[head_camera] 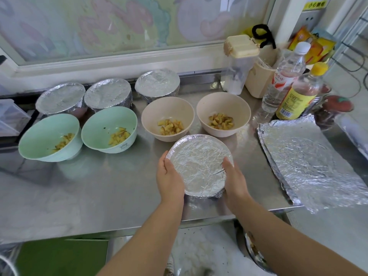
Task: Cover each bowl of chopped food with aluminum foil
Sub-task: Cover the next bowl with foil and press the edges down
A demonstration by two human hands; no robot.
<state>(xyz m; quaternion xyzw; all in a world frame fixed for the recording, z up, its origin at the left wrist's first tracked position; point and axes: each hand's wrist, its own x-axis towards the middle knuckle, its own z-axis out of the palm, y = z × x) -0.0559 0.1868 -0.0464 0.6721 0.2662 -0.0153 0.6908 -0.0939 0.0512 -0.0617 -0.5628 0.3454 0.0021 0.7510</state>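
Note:
A foil-covered bowl (199, 166) stands near the front edge of the steel counter (99, 192). My left hand (169, 176) cups its left side and my right hand (234, 180) cups its right side, fingers curled round the rim. Behind it stand two beige bowls (167, 108) (223, 102) and two green bowls (49, 126) (107, 120), all uncovered, each holding chopped yellow food. Three more foil-covered bowls (59, 97) (108, 93) (157, 83) line the back. A stack of foil sheets (310, 162) lies flat at the right.
At the back right stand a clear lidded jar (237, 64), a beige holder (258, 80), a water bottle (284, 76) and a yellow-capped bottle (298, 92). A window frame runs behind the counter. A clear box (12, 116) sits at far left.

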